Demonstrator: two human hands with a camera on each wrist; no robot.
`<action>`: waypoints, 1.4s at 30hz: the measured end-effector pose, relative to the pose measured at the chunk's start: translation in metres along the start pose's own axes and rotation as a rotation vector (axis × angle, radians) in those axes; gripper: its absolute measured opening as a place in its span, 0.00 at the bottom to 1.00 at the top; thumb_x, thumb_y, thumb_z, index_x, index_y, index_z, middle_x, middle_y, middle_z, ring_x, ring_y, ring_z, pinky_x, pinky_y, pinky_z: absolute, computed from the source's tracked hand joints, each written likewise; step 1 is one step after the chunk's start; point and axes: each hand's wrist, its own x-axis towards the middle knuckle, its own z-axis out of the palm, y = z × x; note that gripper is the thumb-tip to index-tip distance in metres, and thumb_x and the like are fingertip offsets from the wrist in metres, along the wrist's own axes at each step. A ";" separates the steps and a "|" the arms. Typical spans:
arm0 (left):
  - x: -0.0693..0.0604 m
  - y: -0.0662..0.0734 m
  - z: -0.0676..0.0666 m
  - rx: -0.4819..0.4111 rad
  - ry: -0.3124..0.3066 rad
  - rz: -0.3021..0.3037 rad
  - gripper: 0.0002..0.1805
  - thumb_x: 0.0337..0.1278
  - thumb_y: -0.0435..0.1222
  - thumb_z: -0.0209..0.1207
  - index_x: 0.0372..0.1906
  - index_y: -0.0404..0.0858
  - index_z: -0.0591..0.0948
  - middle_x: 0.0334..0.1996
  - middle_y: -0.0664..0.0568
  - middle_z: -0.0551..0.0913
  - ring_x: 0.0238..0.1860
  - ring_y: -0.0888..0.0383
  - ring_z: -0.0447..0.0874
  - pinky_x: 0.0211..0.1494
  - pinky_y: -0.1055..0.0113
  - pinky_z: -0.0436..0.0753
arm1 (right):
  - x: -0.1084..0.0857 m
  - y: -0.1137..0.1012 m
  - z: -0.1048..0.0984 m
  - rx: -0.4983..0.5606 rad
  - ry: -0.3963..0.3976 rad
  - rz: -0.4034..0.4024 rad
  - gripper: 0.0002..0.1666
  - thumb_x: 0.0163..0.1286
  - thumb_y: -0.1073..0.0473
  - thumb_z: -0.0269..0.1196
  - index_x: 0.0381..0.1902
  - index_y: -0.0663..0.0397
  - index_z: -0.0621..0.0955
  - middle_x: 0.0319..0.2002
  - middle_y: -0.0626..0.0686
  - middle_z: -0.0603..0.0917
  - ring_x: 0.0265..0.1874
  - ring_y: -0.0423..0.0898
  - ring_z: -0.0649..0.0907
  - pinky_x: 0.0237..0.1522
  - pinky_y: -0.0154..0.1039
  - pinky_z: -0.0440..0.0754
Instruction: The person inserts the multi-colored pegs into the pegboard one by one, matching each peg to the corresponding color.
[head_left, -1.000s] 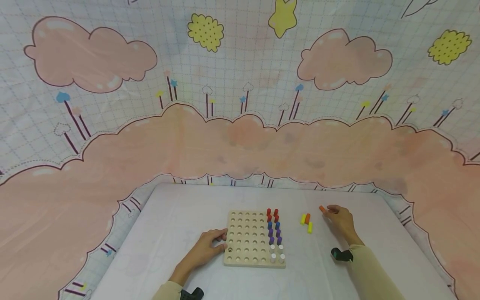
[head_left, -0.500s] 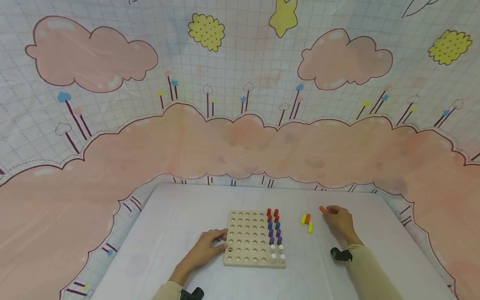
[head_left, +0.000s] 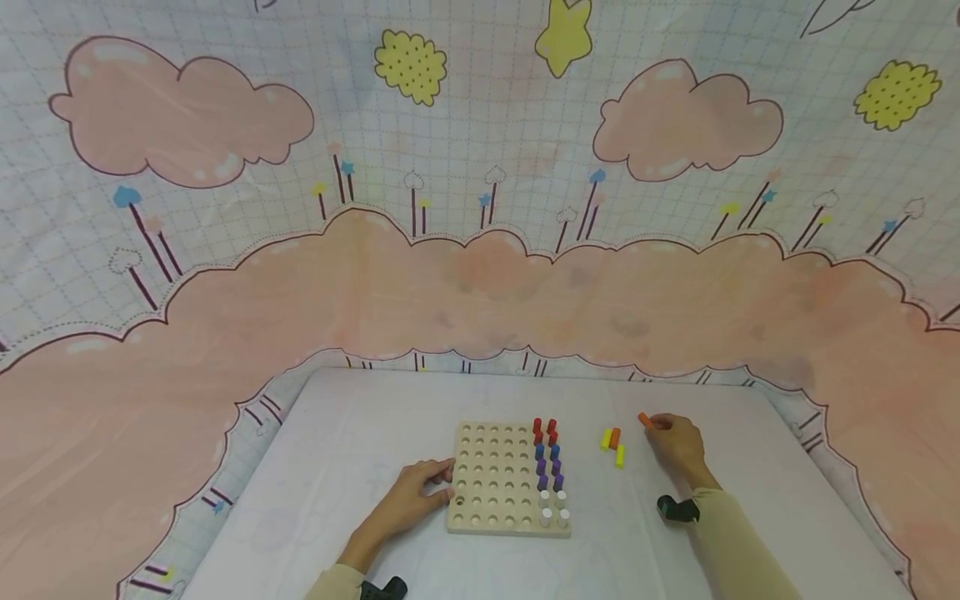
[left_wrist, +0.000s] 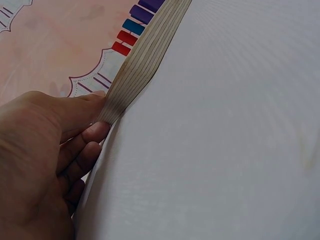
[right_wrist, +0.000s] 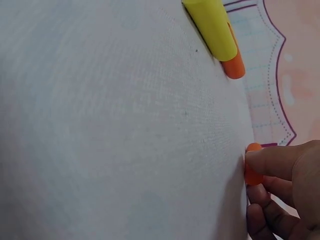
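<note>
My left hand (head_left: pixel 408 500) holds the left edge of a pale wooden pegboard (head_left: pixel 487 475); in the left wrist view thumb and forefinger meet the layered edge at a corner of the board (left_wrist: pixel 145 60). Two columns of pegs stand along the board's right side: red pegs (head_left: pixel 537 426), blue pegs (head_left: pixel 539 452), purple pegs (head_left: pixel 542 468) and white pegs (head_left: pixel 546 517). Over on the right, my right hand (head_left: pixel 678 442) pinches an orange peg (head_left: pixel 645 420) between thumb and fingers, low over the table. Whether that peg touches the cloth, I cannot tell.
Between board and right hand lie two yellow pegs (head_left: pixel 619 457) and another orange peg (head_left: pixel 615 438). White cloth covers the table (head_left: pixel 360 417). A patterned curtain (head_left: pixel 480 300) hangs behind it. Black wrist devices (head_left: pixel 677 509) sit near both cuffs.
My right hand has shifted very slightly, its wrist moving a little left, with the orange peg still pinched. My left hand and the pegboard stay in place.
</note>
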 end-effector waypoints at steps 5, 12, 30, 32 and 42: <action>-0.001 -0.001 0.001 -0.004 -0.006 -0.003 0.29 0.61 0.46 0.63 0.65 0.38 0.76 0.43 0.66 0.79 0.46 0.66 0.71 0.61 0.54 0.66 | 0.000 0.003 0.002 -0.010 0.004 -0.020 0.22 0.69 0.58 0.60 0.56 0.67 0.78 0.49 0.67 0.81 0.46 0.60 0.79 0.46 0.52 0.75; 0.000 0.002 -0.001 0.000 0.000 -0.015 0.28 0.61 0.45 0.63 0.65 0.39 0.76 0.43 0.66 0.79 0.46 0.66 0.71 0.61 0.55 0.66 | -0.001 0.001 0.003 -0.018 0.031 -0.052 0.22 0.68 0.57 0.59 0.55 0.66 0.79 0.46 0.65 0.83 0.44 0.58 0.80 0.41 0.46 0.73; -0.001 0.004 -0.002 -0.010 -0.005 -0.038 0.29 0.61 0.44 0.63 0.65 0.40 0.76 0.42 0.66 0.79 0.46 0.66 0.71 0.62 0.53 0.67 | -0.008 0.000 0.003 0.014 0.017 -0.005 0.23 0.70 0.57 0.58 0.57 0.65 0.78 0.48 0.65 0.81 0.45 0.58 0.77 0.45 0.51 0.73; -0.002 0.004 -0.002 -0.005 -0.009 -0.037 0.29 0.61 0.44 0.63 0.65 0.39 0.76 0.42 0.66 0.79 0.46 0.66 0.71 0.62 0.54 0.67 | -0.008 0.001 0.003 0.015 0.018 -0.004 0.23 0.70 0.57 0.58 0.57 0.66 0.78 0.47 0.65 0.81 0.45 0.59 0.77 0.44 0.50 0.73; -0.002 0.006 -0.002 0.040 0.016 -0.006 0.27 0.61 0.43 0.63 0.64 0.38 0.76 0.42 0.63 0.80 0.46 0.63 0.73 0.60 0.53 0.68 | -0.006 0.001 0.004 0.036 0.013 0.007 0.23 0.71 0.58 0.56 0.59 0.65 0.76 0.51 0.66 0.79 0.47 0.59 0.76 0.49 0.53 0.74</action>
